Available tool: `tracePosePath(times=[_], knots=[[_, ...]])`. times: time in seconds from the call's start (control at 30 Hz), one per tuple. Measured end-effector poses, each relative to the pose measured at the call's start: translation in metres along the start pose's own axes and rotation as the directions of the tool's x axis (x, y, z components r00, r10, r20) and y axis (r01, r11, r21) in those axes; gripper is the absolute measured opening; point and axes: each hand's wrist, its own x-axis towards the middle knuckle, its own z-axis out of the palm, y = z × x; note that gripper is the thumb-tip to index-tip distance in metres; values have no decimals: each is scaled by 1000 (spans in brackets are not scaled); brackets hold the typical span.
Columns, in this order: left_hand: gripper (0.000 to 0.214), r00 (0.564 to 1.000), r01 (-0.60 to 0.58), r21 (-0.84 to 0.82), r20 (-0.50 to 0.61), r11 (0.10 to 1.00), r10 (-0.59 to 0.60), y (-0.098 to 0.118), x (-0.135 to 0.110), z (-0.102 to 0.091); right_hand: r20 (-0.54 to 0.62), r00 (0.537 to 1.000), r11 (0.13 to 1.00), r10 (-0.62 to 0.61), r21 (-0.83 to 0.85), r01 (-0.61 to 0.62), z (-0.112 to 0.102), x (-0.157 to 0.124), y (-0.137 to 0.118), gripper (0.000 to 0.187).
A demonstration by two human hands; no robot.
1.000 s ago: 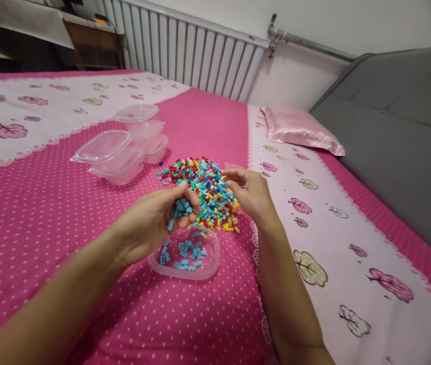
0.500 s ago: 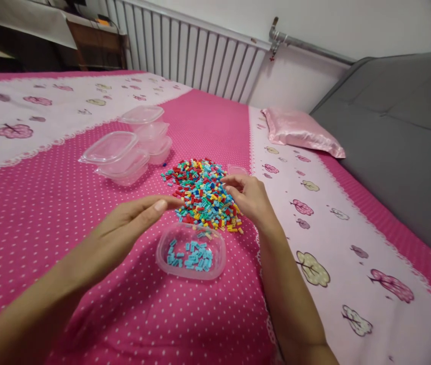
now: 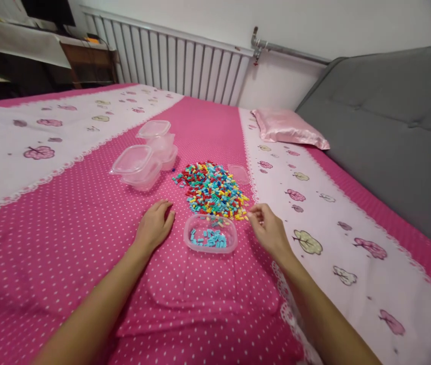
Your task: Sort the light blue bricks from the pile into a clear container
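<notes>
A heap of small coloured bricks (image 3: 212, 189), red, blue, teal and yellow, lies on the pink dotted bedspread (image 3: 67, 253). Just in front of it stands a clear plastic tub (image 3: 210, 233) holding several light blue bricks. My left hand (image 3: 155, 226) rests palm down on the spread left of the tub, fingers stretched out and holding nothing. My right hand (image 3: 267, 228) is right of the tub, at the heap's near right corner, with fingers curled in; I cannot make out anything in them.
Stacked clear tubs and lids (image 3: 147, 157) stand left of the heap. A loose lid (image 3: 239, 174) lies at its right. A pink pillow (image 3: 287, 130) sits by the grey headboard (image 3: 390, 132). A radiator (image 3: 170, 66) runs along the far wall.
My left hand dropped its blue bricks into the tub, then lowered flat onto the spread. My right hand drew back from the heap's top to its near corner. The view pulled back.
</notes>
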Motion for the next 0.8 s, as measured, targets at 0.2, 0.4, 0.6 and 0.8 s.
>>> tracePosePath(times=[0.2, 0.4, 0.6, 0.8], knots=[[34, 995, -104, 293, 23, 950, 101, -14, 6, 5, -100, 995, 831, 14, -553, -67, -24, -84, 80, 50], [40, 992, -128, 376, 38, 918, 123, -19, 8, 9, -164, 985, 812, 55, -567, -139, -10, -90, 86, 57], [42, 990, -137, 421, 19, 896, 143, -21, 8, 9, -222, 974, 841, 49, -517, -160, -6, -84, 86, 55], [39, 988, -144, 430, 11, 891, 154, -22, 9, 10, -240, 970, 857, 43, -490, -159, -5, -86, 90, 54]])
